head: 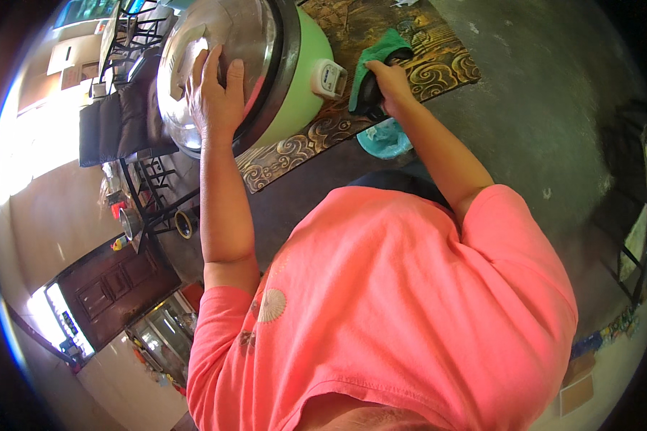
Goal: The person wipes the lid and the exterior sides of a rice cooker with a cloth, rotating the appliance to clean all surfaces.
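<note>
A large green rice cooker with a shiny metal lid stands on a table with a carved-look swirl pattern. My left hand lies on the lid, fingers spread, holding nothing. To the right of the cooker, my right hand grips a green cloth. A black object shows beneath and beside the cloth; its kind and whether my hand also holds it cannot be told. The white control box on the cooker's side faces the right hand.
A bin with a light-blue plastic liner stands on the floor below the table's near edge. At the left are a dark cushioned seat, black metal frames, a metal bowl and a brown door. A dark chair stands at the far right.
</note>
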### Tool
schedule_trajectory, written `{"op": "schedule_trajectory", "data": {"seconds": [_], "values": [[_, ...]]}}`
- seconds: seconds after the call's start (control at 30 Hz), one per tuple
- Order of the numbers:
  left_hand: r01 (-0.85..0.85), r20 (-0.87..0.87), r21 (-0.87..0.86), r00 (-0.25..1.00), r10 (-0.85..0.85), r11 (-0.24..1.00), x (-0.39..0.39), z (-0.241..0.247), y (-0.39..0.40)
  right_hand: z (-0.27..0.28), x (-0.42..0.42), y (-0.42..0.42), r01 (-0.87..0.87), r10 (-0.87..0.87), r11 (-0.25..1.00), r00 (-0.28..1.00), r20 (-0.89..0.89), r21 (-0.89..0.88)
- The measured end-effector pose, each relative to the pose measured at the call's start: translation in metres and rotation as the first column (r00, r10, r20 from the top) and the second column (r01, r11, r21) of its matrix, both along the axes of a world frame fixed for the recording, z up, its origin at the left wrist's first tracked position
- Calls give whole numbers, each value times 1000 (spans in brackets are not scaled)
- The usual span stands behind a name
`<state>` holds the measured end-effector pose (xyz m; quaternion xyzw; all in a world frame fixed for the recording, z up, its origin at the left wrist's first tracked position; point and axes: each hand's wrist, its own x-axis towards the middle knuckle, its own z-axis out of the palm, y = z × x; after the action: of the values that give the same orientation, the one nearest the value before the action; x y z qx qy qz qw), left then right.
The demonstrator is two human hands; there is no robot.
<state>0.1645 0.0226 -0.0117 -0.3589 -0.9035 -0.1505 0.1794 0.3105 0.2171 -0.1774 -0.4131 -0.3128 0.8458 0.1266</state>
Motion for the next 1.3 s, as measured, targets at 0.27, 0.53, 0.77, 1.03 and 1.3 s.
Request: {"op": "schedule_trajectory", "data": {"seconds": [0.27,0.53,0.77,1.03,1.3], "values": [[-42,-5,-17,999,42,999,5,3,4,-47,-24,-49,-122,101,949,991,84,290],[-39,-6,-12,999,39,999,3,3,4,-47,-27,-44,-149,79,905,979,185,399],[-47,-13,-18,999,47,999,9,2,9,-40,-6,-65,-235,163,857,968,190,460],[-32,-20,-25,999,31,999,6,1,6,-34,-27,-36,26,-128,938,953,276,345],[-40,-32,-6,999,39,999,8,1,6,-12,-17,-6,112,-169,954,966,193,278]]}}
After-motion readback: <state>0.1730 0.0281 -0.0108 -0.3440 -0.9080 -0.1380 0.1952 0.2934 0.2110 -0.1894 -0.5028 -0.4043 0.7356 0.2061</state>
